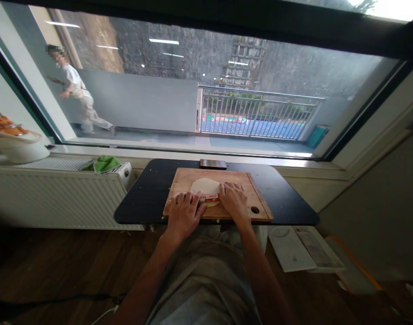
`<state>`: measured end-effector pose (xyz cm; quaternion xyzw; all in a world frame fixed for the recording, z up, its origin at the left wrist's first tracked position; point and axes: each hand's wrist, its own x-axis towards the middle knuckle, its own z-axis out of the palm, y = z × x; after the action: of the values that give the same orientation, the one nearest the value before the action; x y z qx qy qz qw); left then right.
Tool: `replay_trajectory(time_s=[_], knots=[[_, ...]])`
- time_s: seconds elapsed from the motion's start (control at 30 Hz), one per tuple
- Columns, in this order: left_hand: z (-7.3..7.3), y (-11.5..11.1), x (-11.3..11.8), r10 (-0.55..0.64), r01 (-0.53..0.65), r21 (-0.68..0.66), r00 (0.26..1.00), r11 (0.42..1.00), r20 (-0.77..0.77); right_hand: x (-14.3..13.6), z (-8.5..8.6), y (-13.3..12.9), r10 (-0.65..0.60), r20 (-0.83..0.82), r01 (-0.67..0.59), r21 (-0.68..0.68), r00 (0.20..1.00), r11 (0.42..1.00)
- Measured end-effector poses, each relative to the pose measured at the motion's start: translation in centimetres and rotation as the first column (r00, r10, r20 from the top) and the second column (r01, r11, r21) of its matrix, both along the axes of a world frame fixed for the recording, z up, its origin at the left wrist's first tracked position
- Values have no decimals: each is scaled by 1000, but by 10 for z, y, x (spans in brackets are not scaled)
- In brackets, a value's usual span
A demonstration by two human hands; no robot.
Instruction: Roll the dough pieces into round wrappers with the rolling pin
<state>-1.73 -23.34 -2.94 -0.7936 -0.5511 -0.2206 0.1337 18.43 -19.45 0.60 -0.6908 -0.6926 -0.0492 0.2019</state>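
Note:
A flat round of pale dough (205, 184) lies on a wooden cutting board (182, 177). Across its near part runs a rolling pin (209, 197) with a red and white label, and a strip of dough shows on the near side of it. My left hand (185, 212) is closed over the pin's left end, fingers bent forward. Over the right end, my right hand (234, 198) is closed in the same way. Both ends of the pin are hidden under the hands. Small crumbs sit along the board's left and near edges.
The board rests on a black table (290, 198) against the window sill. A dark flat phone-like object (213, 164) lies behind it. At left are a radiator (74, 194), a green cloth (104, 164) and a white bucket (20, 146). Outside, a person (77, 90) passes.

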Motion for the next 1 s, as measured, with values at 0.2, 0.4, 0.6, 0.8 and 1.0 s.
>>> replay_trajectory(time_s=[0.2,0.4,0.6,0.8,1.0], knots=[[0,-1,2,10,-10,3,1000,1000,2,-5,12,20,-11,59,16,-86,998,996],[-2,1,1,7,-7,7,1000,1000,8,-5,13,24,6,93,3,-94,996,996],[-3,0,0,-4,3,17,1000,1000,21,-1,-5,-24,-30,4,29,37,1000,999],[-2,0,-1,-36,35,20,999,999,32,-7,-23,-69,-69,-66,76,109,995,991],[-3,1,0,-30,29,30,999,999,36,-10,-19,-56,-100,-90,105,58,991,993]])
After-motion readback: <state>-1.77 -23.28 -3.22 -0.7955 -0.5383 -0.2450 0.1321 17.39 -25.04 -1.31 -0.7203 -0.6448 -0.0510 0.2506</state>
